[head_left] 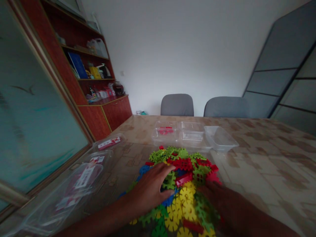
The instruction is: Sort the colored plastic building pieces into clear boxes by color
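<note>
A heap of red, green, yellow and blue plastic pieces [185, 197] lies on the table in front of me. My left hand [154, 182] rests over the heap's left side, thumb and fingers apart, with green and blue pieces between them. On the right side of the heap is my right hand [217, 194], blurred and dark, near red and green pieces; its fingers are hard to make out. Behind the heap, a clear container [165, 138] has some red pieces in it. Beside it stand a second clear container [192, 135] and a third, wider one [221, 138].
Clear lids with labels [84, 177] lie along the table's left side. The patterned table [266, 158] reaches far to the right. Beyond it are two grey chairs [177, 104], and a wooden shelf unit [84, 49] stands at the back left.
</note>
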`<state>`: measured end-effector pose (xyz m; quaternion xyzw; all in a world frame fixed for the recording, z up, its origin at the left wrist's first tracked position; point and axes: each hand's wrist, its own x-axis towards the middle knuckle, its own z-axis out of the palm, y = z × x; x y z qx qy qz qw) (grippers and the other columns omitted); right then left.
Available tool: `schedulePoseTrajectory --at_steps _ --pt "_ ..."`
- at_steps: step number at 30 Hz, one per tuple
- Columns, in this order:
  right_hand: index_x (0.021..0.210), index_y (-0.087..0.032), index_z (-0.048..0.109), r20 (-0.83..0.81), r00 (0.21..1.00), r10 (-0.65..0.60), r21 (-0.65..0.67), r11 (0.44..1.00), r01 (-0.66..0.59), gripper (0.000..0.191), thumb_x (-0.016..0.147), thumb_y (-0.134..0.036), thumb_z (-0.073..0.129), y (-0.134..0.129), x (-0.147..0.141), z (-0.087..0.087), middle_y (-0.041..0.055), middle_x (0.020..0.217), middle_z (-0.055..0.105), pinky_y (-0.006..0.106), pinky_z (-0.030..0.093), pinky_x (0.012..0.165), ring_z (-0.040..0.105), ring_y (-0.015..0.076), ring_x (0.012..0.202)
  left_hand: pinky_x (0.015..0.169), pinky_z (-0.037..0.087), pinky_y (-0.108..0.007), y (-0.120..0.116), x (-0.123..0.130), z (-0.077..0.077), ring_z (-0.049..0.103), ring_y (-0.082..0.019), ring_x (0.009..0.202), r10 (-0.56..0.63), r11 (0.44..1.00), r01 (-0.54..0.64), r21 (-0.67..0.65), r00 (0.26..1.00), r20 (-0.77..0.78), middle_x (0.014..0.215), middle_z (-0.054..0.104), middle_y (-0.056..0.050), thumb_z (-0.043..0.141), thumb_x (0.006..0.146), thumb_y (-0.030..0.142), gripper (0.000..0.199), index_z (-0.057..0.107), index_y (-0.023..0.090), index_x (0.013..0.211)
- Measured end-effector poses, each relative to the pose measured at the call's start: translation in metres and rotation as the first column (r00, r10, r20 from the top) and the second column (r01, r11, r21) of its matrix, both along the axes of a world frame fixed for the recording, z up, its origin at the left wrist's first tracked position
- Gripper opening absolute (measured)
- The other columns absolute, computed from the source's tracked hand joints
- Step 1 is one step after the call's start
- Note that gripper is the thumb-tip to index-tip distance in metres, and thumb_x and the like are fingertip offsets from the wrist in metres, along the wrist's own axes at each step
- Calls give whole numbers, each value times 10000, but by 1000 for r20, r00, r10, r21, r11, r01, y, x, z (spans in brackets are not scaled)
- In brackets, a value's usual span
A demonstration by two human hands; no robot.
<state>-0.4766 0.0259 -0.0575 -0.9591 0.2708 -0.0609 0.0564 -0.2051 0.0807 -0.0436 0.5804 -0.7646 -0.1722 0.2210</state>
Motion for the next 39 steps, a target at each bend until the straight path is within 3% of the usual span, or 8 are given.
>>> schedulePoseTrajectory --at_steps 6,11,15,19,25,29,33,39 --pt "1178 -164 637 87 993 85 15 996 -87 642 549 -38 611 0 9 13 143 1151 659 410 591 814 654 324 988 1080 360 -388 -2 10 23 461 -237 1261 11 1000 -11 -4 997 -71 1384 502 -37 735 740 207 725 438 294 1395" --pt "1250 -131 601 95 993 75 -33 997 -72 644 609 -116 670 12 4 27 182 1188 633 425 580 805 631 365 1020 1118 323 -399 -11 0 9 417 -250 1317 -78 995 86 53 987 -141 1471 422 -52 755 732 189 845 344 293 1463" --pt "1357 -175 523 45 997 66 -5 998 -66 829 549 -130 702 15 10 16 171 1244 605 462 556 833 582 407 1088 1136 294 -438 -16 -4 1 377 -265 1350 -136 986 149 80 980 -147 1488 401 -60 768 744 210 826 359 303 1456" --pt "1226 -161 627 -45 998 41 60 997 -38 768 468 -74 716 11 24 8 177 1204 623 478 563 802 602 408 1026 1119 314 -422 -13 -1 10 404 -258 1316 -135 989 141 44 985 -110 1410 486 -64 738 749 169 708 461 279 1391" --pt "1188 -140 641 -26 1000 -15 137 990 18 620 575 -97 724 14 19 34 181 1266 590 430 532 891 592 358 1076 1065 371 -458 -3 16 14 454 -305 1263 -30 998 27 50 998 49 1367 511 -92 810 705 305 750 485 269 1381" --pt "1280 -116 595 -29 999 -35 128 991 39 759 532 -81 725 4 9 17 209 1315 550 475 500 941 550 397 1152 1077 337 -512 -1 24 11 398 -366 1314 -13 992 -5 123 989 144 1427 456 -135 832 676 430 811 489 242 1386" --pt "1376 -172 522 44 999 -1 102 995 -3 837 563 -106 709 -3 1 0 178 1374 513 453 474 981 524 376 1205 1041 384 -452 -3 24 9 484 -322 1237 -43 997 38 72 996 74 1360 527 -99 797 709 484 744 514 254 1358" --pt "1409 -129 486 -16 1000 8 123 992 -6 811 612 -135 639 -10 -6 12 191 1425 450 510 434 1022 465 384 1270 926 439 -354 -9 29 24 586 -239 1056 -26 997 33 66 995 -93 1154 638 -43 710 795 297 507 574 249 1281"
